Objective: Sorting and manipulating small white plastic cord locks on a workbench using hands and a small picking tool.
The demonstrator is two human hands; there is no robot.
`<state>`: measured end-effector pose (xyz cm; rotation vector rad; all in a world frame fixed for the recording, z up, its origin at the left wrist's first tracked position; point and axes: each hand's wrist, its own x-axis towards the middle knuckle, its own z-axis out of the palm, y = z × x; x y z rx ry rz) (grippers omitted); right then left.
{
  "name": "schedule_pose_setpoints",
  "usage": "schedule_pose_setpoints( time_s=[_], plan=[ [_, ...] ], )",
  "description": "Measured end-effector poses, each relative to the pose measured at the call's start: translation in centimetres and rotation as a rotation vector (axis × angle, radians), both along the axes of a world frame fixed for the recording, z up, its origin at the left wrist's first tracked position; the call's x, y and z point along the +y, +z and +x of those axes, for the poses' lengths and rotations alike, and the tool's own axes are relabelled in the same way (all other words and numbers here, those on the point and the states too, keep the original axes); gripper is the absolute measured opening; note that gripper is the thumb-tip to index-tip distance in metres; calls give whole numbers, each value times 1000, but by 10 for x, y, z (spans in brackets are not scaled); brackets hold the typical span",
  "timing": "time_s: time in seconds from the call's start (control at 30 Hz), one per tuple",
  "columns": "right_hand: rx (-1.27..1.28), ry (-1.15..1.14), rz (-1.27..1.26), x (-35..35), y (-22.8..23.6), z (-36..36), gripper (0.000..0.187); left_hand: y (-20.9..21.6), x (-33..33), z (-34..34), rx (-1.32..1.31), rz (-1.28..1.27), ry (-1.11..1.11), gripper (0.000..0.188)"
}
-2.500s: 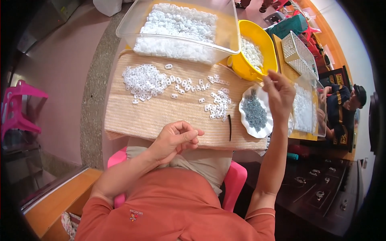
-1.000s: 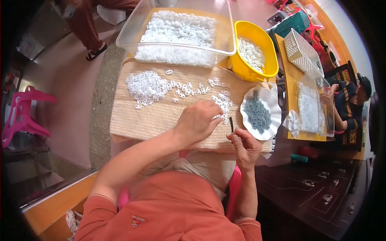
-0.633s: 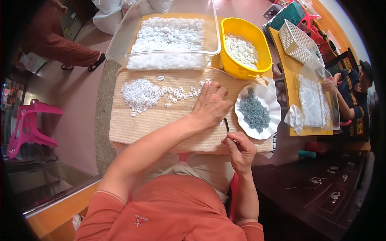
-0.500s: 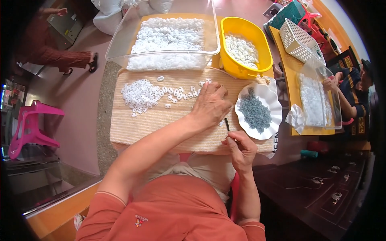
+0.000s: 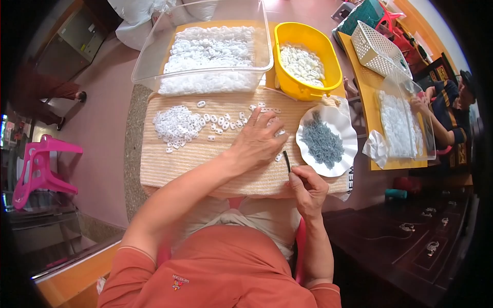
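My left hand (image 5: 258,142) lies with its fingers spread on the striped cloth (image 5: 205,172), over and beside small white two-hole plastic pieces (image 5: 233,124). Some of these are partly hidden beneath its fingers. Close by on the right, my right hand (image 5: 309,191) pinches a thin black stick-like tool (image 5: 286,160), its tip pointing up and away from me. A single white piece lies next to the tool's tip. Farther left is a heap of the same white pieces (image 5: 177,123). A white wavy-edged plate (image 5: 351,149) of small grey pieces (image 5: 322,139) stands right of my hands.
Behind the cloth stand a clear plastic bin (image 5: 149,69) of white pieces and a yellow tub (image 5: 334,69) of cream pieces. At right, another person (image 5: 444,108) sits by a second clear bin (image 5: 429,138). A pink stool (image 5: 45,172) is on the left.
My left hand has shifted left and its fingers have spread, showing more white pieces beyond them. The right hand stays nearly still with the tool. A person at far left has moved away.
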<state>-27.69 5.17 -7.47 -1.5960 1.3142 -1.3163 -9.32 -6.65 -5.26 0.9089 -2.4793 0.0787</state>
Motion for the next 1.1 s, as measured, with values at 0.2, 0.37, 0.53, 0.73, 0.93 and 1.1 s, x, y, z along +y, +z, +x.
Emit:
schedule_pose_setpoints(
  time_s=[0.2, 0.37, 0.53, 0.73, 0.93, 1.1],
  plan=[
    [-23, 9, -23, -3, -1, -1, 12, -4, 1, 14, 27, 10, -14, 21],
    [-68, 1, 25, -2, 2, 0, 13, -2, 0, 20, 60, 32, -46, 12],
    [-41, -8, 25, -2, 1, 0, 14, -2, 0, 22, 152, 93, -95, 10],
    [-66, -17, 46, -2, 3, 1, 14, 2, 2, 24, 187, 168, -65, 9],
    [-70, -25, 41, -3, 5, 2, 13, -2, 0, 27, 288, 192, -63, 8],
    [-52, -40, 66, -3, 6, 3, 13, 0, 3, 25, 331, 292, -36, 7]
  ],
)
